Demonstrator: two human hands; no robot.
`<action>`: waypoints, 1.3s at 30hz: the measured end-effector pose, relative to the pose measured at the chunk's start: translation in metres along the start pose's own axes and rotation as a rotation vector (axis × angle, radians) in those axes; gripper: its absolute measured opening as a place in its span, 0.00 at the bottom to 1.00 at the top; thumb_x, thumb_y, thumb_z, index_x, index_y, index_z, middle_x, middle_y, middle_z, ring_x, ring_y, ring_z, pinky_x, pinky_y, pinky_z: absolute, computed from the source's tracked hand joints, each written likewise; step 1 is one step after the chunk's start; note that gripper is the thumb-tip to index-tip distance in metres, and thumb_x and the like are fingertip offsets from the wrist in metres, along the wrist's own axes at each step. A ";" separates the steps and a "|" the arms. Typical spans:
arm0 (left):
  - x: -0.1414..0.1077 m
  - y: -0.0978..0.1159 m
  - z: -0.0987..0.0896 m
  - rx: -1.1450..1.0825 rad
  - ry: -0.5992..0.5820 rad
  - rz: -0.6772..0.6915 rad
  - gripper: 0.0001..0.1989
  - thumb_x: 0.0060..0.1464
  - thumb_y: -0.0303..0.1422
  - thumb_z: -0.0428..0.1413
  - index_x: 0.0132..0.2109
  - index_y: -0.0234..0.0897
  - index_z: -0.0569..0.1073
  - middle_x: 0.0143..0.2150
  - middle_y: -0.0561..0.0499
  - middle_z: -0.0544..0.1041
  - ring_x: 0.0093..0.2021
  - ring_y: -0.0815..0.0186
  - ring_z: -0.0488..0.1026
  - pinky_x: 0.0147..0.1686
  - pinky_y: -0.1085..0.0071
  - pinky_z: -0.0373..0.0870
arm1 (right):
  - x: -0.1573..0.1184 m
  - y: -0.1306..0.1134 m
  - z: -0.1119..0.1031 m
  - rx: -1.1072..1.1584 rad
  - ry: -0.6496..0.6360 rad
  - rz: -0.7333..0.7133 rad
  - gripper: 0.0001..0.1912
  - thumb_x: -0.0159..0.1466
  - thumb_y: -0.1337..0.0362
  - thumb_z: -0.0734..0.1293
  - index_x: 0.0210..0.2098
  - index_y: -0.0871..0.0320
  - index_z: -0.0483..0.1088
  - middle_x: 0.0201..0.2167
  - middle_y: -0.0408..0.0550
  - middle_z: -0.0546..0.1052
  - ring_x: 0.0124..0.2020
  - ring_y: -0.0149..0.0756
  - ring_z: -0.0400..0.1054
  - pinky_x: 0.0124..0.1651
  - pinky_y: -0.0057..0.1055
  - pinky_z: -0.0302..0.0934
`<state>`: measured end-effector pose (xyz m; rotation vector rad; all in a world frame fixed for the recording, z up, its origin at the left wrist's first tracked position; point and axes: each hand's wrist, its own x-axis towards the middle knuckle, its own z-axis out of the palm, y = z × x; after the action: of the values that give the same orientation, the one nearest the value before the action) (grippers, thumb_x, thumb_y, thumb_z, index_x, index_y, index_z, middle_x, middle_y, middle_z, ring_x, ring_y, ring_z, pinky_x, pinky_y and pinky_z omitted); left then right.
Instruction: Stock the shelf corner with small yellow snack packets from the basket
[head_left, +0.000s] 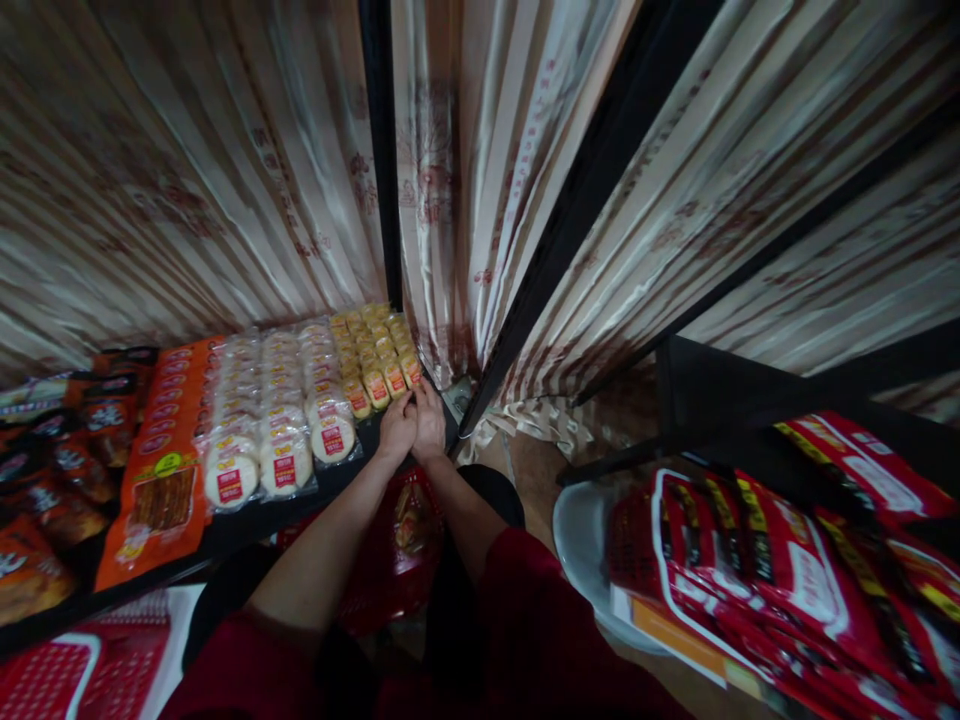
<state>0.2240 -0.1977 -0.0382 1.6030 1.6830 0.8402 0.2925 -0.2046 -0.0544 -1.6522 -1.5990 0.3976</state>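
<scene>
My left hand (398, 428) and my right hand (430, 424) are side by side at the front right corner of a dark shelf (322, 492). Both have their fingers drawn together. The right fingertips touch a small yellow packet (410, 368) with a red label, at the front of the rightmost row. Beside them the left fingers curl inward, and what they may hold is hidden. Several rows of such yellow packets (367, 345) stretch back from there. To their left lie rows of round white cakes (332, 432) in clear wrappers.
Flat orange packs (161, 480) and dark pouches (56, 470) lie farther left. Black posts (382, 150) stand before a pleated curtain (225, 180). Below are red baskets (52, 675). At right, red bags (787, 560) fill a basket beside a pale stool (581, 540).
</scene>
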 end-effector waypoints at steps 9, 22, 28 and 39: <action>-0.004 0.019 -0.005 0.175 -0.047 -0.023 0.17 0.54 0.26 0.43 0.44 0.34 0.74 0.44 0.45 0.77 0.42 0.67 0.73 0.44 0.73 0.66 | 0.000 0.006 0.002 0.035 0.024 -0.008 0.22 0.59 0.72 0.57 0.52 0.59 0.66 0.56 0.54 0.65 0.55 0.39 0.57 0.56 0.36 0.56; -0.058 0.032 -0.022 0.317 -0.065 -0.037 0.17 0.55 0.26 0.42 0.46 0.34 0.73 0.43 0.43 0.75 0.43 0.64 0.72 0.43 0.73 0.64 | -0.042 -0.010 -0.020 0.174 0.027 -0.038 0.20 0.58 0.73 0.57 0.46 0.57 0.70 0.48 0.51 0.71 0.50 0.37 0.62 0.54 0.36 0.57; -0.091 0.017 -0.020 0.322 -0.006 0.028 0.17 0.55 0.26 0.41 0.45 0.33 0.72 0.40 0.44 0.74 0.42 0.65 0.71 0.43 0.73 0.64 | -0.076 -0.014 -0.028 0.211 0.028 -0.100 0.19 0.57 0.74 0.56 0.44 0.57 0.71 0.43 0.50 0.74 0.45 0.35 0.65 0.51 0.34 0.59; -0.155 -0.032 -0.015 0.384 -0.069 0.004 0.17 0.56 0.27 0.39 0.44 0.34 0.71 0.43 0.44 0.74 0.44 0.65 0.70 0.48 0.73 0.64 | -0.148 0.004 -0.009 0.102 -0.142 -0.104 0.15 0.60 0.72 0.56 0.41 0.57 0.71 0.40 0.48 0.74 0.44 0.34 0.65 0.50 0.29 0.59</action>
<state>0.1989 -0.3542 -0.0510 1.8618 1.8729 0.4738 0.2785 -0.3462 -0.0947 -1.4862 -1.7309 0.5430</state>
